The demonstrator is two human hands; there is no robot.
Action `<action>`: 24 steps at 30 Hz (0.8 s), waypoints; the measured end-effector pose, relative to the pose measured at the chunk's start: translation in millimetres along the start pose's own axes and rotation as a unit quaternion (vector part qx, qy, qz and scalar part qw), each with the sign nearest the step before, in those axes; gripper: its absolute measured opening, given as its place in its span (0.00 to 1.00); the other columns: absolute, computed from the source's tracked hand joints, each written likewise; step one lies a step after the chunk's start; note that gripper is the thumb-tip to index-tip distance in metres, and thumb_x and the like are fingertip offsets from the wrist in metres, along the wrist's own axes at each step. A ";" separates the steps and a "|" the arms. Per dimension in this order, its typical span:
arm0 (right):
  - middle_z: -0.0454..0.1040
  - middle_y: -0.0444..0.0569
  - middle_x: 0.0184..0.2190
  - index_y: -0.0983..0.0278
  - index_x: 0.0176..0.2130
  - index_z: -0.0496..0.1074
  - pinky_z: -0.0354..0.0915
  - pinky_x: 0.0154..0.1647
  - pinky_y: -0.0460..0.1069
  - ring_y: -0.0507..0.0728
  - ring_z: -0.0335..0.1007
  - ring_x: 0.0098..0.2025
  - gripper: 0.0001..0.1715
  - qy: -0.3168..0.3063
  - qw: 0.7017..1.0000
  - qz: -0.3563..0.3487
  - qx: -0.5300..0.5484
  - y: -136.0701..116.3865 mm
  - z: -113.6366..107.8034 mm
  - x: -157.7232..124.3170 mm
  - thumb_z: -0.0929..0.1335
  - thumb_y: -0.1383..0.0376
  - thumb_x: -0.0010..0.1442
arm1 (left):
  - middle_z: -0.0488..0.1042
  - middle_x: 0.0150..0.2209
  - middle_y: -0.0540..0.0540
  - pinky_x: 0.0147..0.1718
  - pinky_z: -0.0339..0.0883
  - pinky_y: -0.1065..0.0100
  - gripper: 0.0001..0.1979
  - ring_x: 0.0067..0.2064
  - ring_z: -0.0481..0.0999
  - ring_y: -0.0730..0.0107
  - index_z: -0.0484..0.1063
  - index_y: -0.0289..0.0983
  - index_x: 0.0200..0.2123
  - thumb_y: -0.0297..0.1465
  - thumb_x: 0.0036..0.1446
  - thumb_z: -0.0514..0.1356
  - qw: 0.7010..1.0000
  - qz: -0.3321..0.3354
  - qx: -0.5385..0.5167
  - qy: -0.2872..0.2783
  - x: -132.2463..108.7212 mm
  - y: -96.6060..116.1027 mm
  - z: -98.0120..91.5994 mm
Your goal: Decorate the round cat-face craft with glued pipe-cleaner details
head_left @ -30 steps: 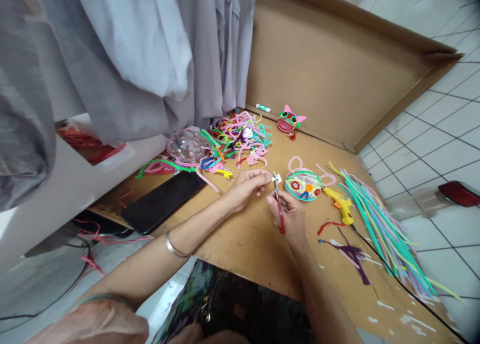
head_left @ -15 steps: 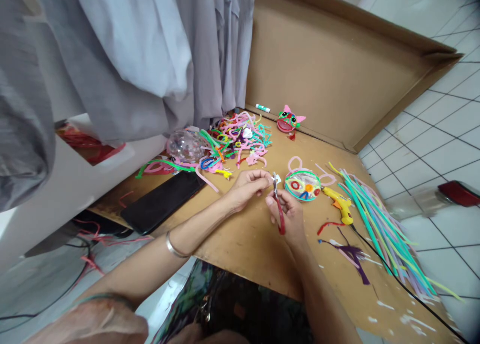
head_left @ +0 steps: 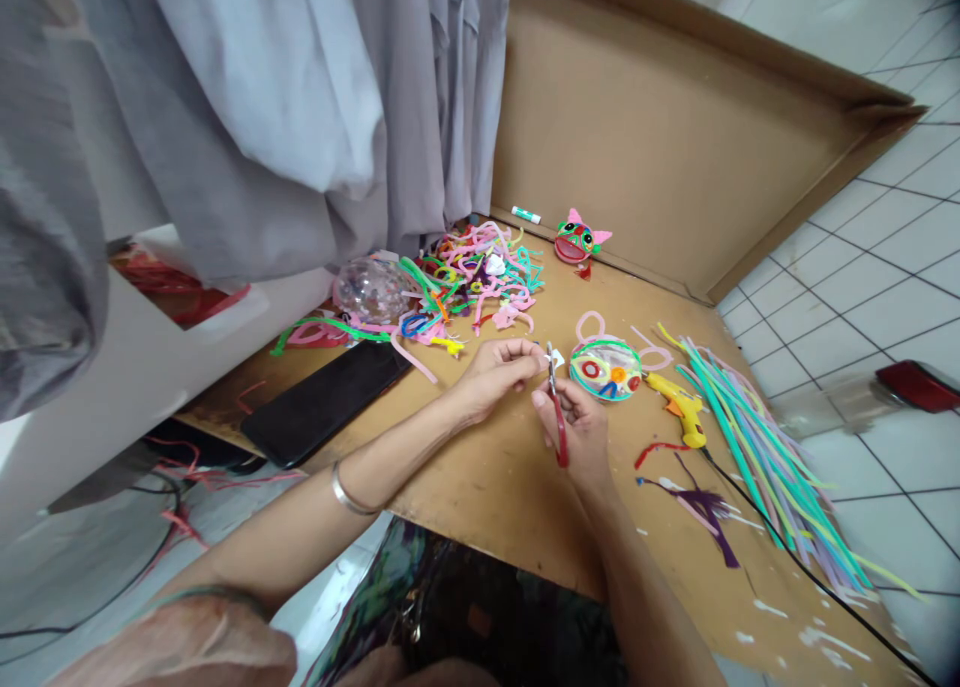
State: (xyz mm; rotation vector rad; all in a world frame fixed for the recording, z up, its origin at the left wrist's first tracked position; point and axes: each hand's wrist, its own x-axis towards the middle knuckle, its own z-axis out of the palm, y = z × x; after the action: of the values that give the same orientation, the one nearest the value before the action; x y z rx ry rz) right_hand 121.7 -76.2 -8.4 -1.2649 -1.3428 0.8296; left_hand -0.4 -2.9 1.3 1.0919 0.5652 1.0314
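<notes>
My right hand [head_left: 576, 422] grips red-handled scissors [head_left: 560, 432], their blades pointing up and away from me. A small white piece, seemingly paper [head_left: 558, 357], shows at the blades. My left hand [head_left: 501, 372] pinches the near side of that piece between thumb and fingers. Just right of the scissors lies a round face [head_left: 606, 369] edged with green pipe cleaner, with coloured eyes and an orange nose. A pink pipe-cleaner loop [head_left: 590, 325] stands out at its top. Beside it rests a yellow glue gun [head_left: 679, 407] with a black cord.
A black phone [head_left: 322, 407] lies left of my hands. Behind are tangled pipe cleaners [head_left: 480, 277], a clear balloon-like ball [head_left: 373, 290], a glue stick [head_left: 526, 215] and a pink-eared face [head_left: 576, 242]. Straight pipe cleaners [head_left: 772, 457] lie right. A cardboard panel [head_left: 637, 117] backs the table.
Both hands stay almost in place. The scissors and the white piece have shifted only very slightly.
</notes>
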 end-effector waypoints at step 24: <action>0.60 0.37 0.19 0.62 0.30 0.68 0.51 0.18 0.43 0.46 0.52 0.18 0.17 -0.005 1.000 0.001 -0.002 -3.9 0.8 -0.2 0.71 0.52 0.53 | 0.66 0.21 0.53 0.23 0.52 0.73 0.09 0.23 0.59 0.80 0.71 0.34 0.22 0.34 0.41 0.65 1.000 0.005 -0.005 -0.006 0.6 1.4 -2.9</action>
State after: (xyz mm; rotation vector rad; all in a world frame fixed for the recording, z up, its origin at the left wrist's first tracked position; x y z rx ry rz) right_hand 120.0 -77.1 -4.9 -1.2664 -1.3530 0.8363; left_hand -3.0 -0.9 1.6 1.0922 0.5451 1.0342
